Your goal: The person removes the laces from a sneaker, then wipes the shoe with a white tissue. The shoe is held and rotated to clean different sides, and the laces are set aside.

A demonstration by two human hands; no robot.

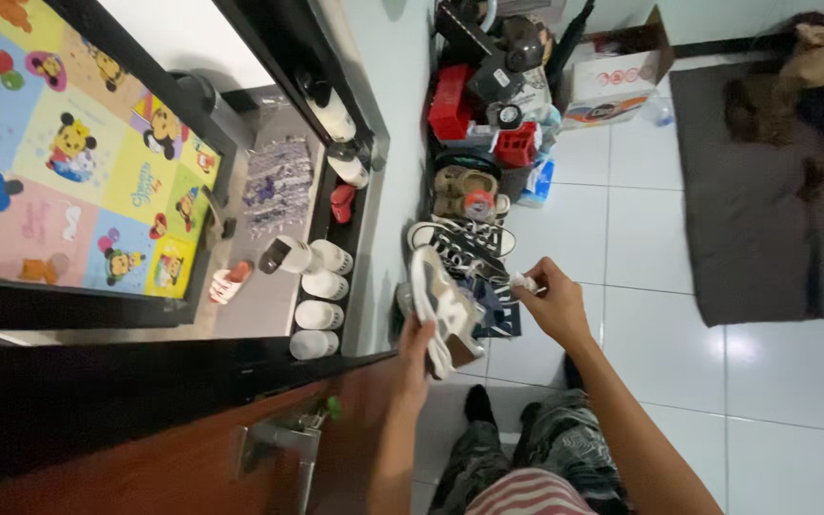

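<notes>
Between the two hands, low in the head view, a white and grey sneaker (442, 307) is held up off the floor. The left hand (416, 345) grips it from below, fingers closed round the sole edge and heel end, which turns the shoe's side and upper toward the other hand. The right hand (553, 303) is pinched shut on a small white wad (524, 281), apparently a cloth or tissue; its exact kind cannot be told. The wad sits just beside the toe end of the sneaker, near enough to meet the surface.

Directly beyond the hands, more footwear lies on the white tiled floor (655, 238): a dark striped shoe (460, 243) touching or just under the held sneaker, and brown sandals (460, 186) further out. Past those stands a stack of red crates and dark equipment (488, 86), with a cardboard box (622, 67) beside it.

To the right of the right hand, well apart, a dark grey mat (765, 210) covers part of the floor.

To the left of the left hand, a row of white cups (321, 286) stands on a narrow ledge beside a dark frame. A colourful cartoon mat (69, 143) lies beyond that. A brown wooden door (174, 448) with a metal handle (283, 434) is near the left forearm.

Below the hands, the person's patterned trousers (526, 458) show.
</notes>
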